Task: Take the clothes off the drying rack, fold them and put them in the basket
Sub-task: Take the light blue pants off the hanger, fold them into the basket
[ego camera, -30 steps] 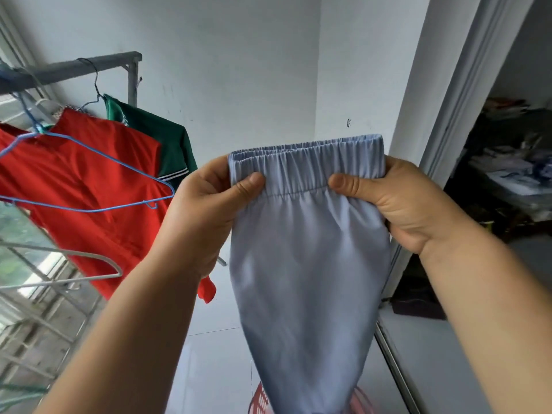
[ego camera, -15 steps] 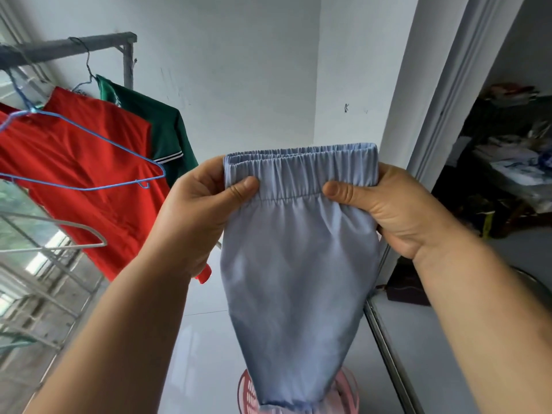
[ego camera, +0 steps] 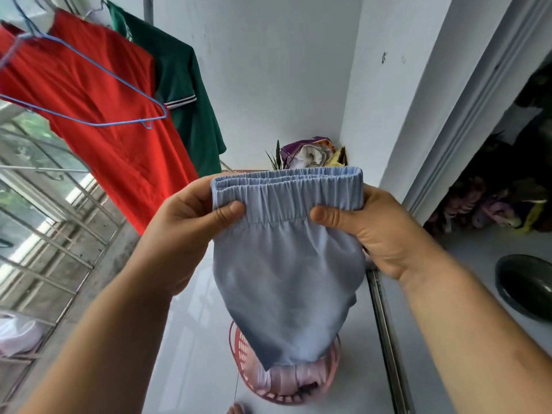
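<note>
Both forearms bare, no sleeves visible; bare toe [ego camera: 236, 409] at bottom edge.

2 hands [ego camera: 185, 234], 3 garments [ego camera: 286, 270], 1 basket [ego camera: 239, 351]

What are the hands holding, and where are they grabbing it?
Both hands hold light blue shorts by the stretchy waistband: the left hand pinches its left end, the right hand its right end. The rest hangs down over the pink basket.

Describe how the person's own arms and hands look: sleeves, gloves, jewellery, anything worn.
Both forearms are bare as far as the frame shows; no sleeve is in view. The left hand and right hand wear no gloves, and no rings, watch or bracelets show. The thumbnails are short and unpainted.
</note>
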The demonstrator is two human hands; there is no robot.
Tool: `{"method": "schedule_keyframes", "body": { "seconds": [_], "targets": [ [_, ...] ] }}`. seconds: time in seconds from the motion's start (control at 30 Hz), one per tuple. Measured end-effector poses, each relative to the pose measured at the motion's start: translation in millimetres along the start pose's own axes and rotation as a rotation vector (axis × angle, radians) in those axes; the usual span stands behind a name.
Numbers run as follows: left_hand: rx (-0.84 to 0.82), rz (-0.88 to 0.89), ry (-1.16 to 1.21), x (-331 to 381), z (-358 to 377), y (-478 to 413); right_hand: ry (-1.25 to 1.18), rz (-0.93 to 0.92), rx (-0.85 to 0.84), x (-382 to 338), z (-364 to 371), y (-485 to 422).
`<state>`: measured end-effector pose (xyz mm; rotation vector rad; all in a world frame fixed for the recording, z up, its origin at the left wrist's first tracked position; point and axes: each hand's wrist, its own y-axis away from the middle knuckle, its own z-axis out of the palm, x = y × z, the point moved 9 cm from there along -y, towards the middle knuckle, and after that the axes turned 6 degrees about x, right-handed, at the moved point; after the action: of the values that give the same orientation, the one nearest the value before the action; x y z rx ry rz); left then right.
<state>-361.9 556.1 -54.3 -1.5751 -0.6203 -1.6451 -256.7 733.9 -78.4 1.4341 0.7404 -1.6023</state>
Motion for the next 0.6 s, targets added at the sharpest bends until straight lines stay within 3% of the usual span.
{"method": "schedule_keyframes", "body": {
  "seconds": [0.27,0.6],
  "targets": [
    [0.028,-0.208,0.0,-82,-22,31,0.0,0.196,-0.036,84,-2,12],
    [-0.083,-0.574,0.022,-193,-53,82,0.035,0.497,-0.031,208,6,55]
  ]
}}
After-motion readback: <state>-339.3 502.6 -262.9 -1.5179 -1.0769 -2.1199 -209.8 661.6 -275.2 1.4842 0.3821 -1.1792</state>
